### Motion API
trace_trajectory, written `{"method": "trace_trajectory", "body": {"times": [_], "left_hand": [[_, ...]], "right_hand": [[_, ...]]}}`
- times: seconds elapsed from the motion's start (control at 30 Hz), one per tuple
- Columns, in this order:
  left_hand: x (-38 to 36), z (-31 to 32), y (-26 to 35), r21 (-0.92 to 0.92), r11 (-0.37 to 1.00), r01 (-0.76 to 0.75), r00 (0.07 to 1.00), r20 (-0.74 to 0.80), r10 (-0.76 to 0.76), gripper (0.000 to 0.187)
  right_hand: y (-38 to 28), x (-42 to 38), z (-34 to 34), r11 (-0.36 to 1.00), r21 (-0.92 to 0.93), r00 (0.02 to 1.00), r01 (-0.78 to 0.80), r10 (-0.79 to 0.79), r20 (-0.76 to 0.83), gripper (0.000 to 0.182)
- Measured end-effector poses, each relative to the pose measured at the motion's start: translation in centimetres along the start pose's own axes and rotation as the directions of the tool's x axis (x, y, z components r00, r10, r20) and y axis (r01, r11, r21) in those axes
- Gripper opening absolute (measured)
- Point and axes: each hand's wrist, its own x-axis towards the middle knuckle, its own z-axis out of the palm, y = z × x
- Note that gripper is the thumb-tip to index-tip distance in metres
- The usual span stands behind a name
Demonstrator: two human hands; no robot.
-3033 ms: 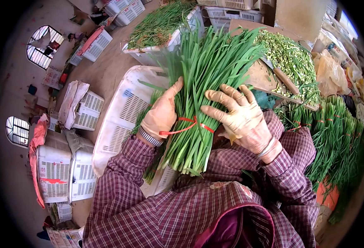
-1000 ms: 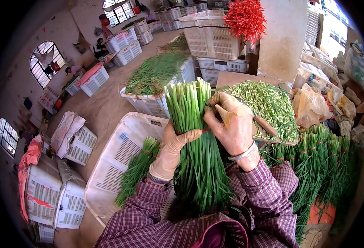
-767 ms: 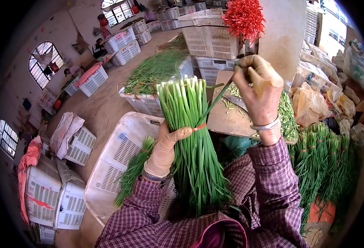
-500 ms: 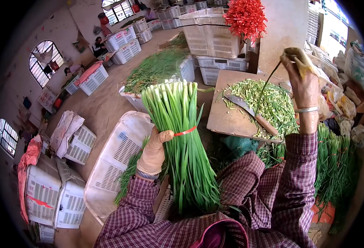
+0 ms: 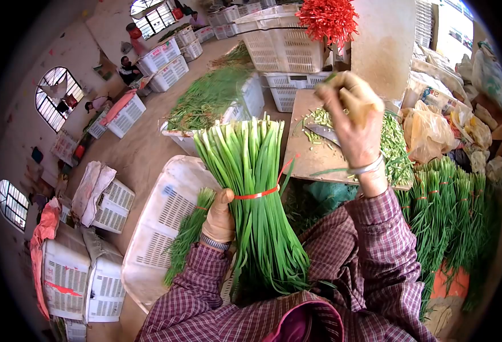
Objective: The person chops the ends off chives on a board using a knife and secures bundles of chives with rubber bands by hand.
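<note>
My left hand (image 5: 219, 219) is closed around the side of a thick bundle of garlic chives (image 5: 256, 171), pale cut ends up, green leaves hanging over my lap. A red tie (image 5: 256, 195) circles its middle, one loose end sticking up on the right. My right hand (image 5: 353, 105), slightly blurred, is raised over the cutting board (image 5: 305, 145). Its fingers are pinched together, with a bit of green leaf showing at the tips. Behind this hand lies a knife (image 5: 323, 134), its handle hidden, among chopped chive pieces (image 5: 396, 148).
A white crate (image 5: 154, 228) at my left holds another tied bundle (image 5: 191, 236). Several tied chive bundles (image 5: 447, 211) stand at my right. Red ties (image 5: 328, 20) hang by stacked crates (image 5: 282, 48). Plastic bags (image 5: 427, 131) lie at far right. A person (image 5: 128, 71) sits in the background.
My right hand has moved left and slightly down, over the board; the long leaf no longer dangles clearly below it. The bundle has tilted slightly, and the tie's loose end now shows.
</note>
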Motion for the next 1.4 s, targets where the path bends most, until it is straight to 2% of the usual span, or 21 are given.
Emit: {"method": "trace_trajectory", "body": {"times": [0.1, 0.13, 0.2, 0.3, 0.33, 0.37, 0.4, 0.47, 0.5, 0.53, 0.6, 0.67, 0.77, 0.8, 0.87, 0.97, 1.1, 1.17, 1.23, 1.27, 1.4], "left_hand": [[0.2, -0.7, -0.8, -0.04, 0.999, -0.008, 1.0, -0.023, 0.007, 0.109], [0.2, -0.6, -0.6, -0.034, 0.999, -0.007, 0.999, -0.042, 0.005, 0.111], [0.5, -0.9, -0.5, -0.032, 0.999, -0.013, 1.0, -0.023, 0.012, 0.11], [0.5, 0.8, 0.4, -0.02, 0.998, -0.065, 0.997, -0.05, 0.064, 0.107], [0.5, 1.6, 0.9, -0.012, 0.993, -0.119, 0.989, -0.089, 0.117, 0.106], [0.7, 1.7, 1.3, -0.01, 0.993, -0.12, 0.989, -0.09, 0.119, 0.106], [0.8, 1.5, 1.8, -0.045, 0.993, -0.107, 0.994, -0.028, 0.106, 0.104], [1.0, 0.7, 2.5, -0.093, 0.991, -0.092, 0.995, 0.031, 0.096, 0.107], [1.5, 0.2, 2.6, -0.088, 0.991, -0.102, 0.994, 0.025, 0.105, 0.107], [2.0, -0.3, 2.7, -0.13, 0.981, -0.143, 0.985, 0.077, 0.154, 0.108], [2.4, -0.7, 3.5, -0.174, 0.966, -0.192, 0.969, 0.12, 0.214, 0.109], [2.5, -0.2, 4.4, -0.168, 0.956, -0.241, 0.961, 0.099, 0.26, 0.114], [2.7, -1.4, 4.0, -0.207, 0.958, -0.199, 0.957, 0.169, 0.235, 0.117], [2.6, -0.9, 3.9, -0.21, 0.956, -0.204, 0.96, 0.148, 0.237, 0.116], [2.9, 0.0, 3.3, -0.244, 0.949, -0.198, 0.958, 0.159, 0.241, 0.114], [2.6, 1.4, 3.4, -0.135, 0.965, -0.225, 0.964, 0.113, 0.241, 0.108], [1.7, -0.1, 1.6, -0.102, 0.971, -0.214, 0.977, 0.0, 0.215, 0.094], [2.6, -2.6, 0.3, -0.152, 0.97, -0.19, 0.976, 0.081, 0.204, 0.089], [2.7, -4.1, -0.4, -0.039, 0.983, -0.179, 0.982, 0.063, 0.181, 0.088], [2.5, -4.5, -0.5, 0.017, 0.987, -0.162, 0.986, 0.049, 0.161, 0.088], [2.6, -5.4, -1.2, 0.05, 0.992, -0.114, 0.981, 0.162, 0.105, 0.086]], "right_hand": [[3.3, 1.3, -1.6, 0.985, -0.153, 0.995, -0.075, 0.065, -0.075, 0.021], [3.4, 0.5, -1.8, 0.956, -0.289, 0.999, -0.05, 0.044, -0.024, 0.033], [1.9, -1.5, -0.6, 0.968, -0.249, 0.999, 0.021, -0.008, 0.052, 0.055], [-2.4, -5.9, 2.1, 0.878, 0.278, 0.884, -0.389, 0.271, 0.382, 0.062], [-2.7, -7.8, 3.5, 0.935, 0.271, 0.933, -0.227, 0.129, 0.337, 0.061], [-3.5, -10.1, 5.2, 0.686, 0.558, 0.872, -0.467, 0.255, 0.417, 0.054], [-5.3, -10.3, 4.2, 0.642, 0.548, 0.832, -0.536, 0.291, 0.473, 0.044], [-5.7, -14.6, 5.2, 0.801, 0.444, 0.898, -0.401, 0.248, 0.364, 0.024], [-4.7, -16.2, 4.5, 0.804, 0.396, 0.834, -0.443, 0.207, 0.512, 0.02], [-3.3, -18.2, 4.7, 0.867, 0.366, 0.865, -0.337, 0.132, 0.484, 0.016], [-0.9, -21.4, 3.4, 0.964, -0.109, 0.708, -0.244, 0.254, 0.659, 0.01], [3.7, -23.0, 1.1, 0.934, -0.356, 0.448, 0.028, 0.307, 0.84, 0.012], [5.1, -17.1, -1.7, 0.916, -0.394, 0.786, -0.08, 0.301, 0.54, 0.024], [2.4, -13.0, -2.6, 0.938, -0.06, 0.871, -0.34, 0.339, 0.355, 0.032], [-1.9, -7.9, -3.2, 0.864, 0.178, 0.865, -0.472, 0.415, 0.281, 0.045], [-5.1, -5.5, -1.1, 0.923, 0.321, 0.961, -0.212, 0.138, 0.238, 0.072], [-7.1, -7.5, 4.2, 0.601, 0.669, 0.899, -0.438, 0.306, 0.314, 0.086], [-6.9, -7.4, 4.0, 0.618, 0.623, 0.877, -0.479, 0.356, 0.322, 0.08], [-6.0, -6.3, 3.0, 0.944, 0.307, 0.992, -0.122, 0.102, 0.08, 0.067], [-6.0, -5.4, 2.4, 0.974, 0.224, 1.0, -0.025, 0.023, 0.008, 0.056], [-4.7, -1.8, 0.4, 0.974, -0.01, 0.952, 0.226, -0.219, 0.212, 0.034]]}}
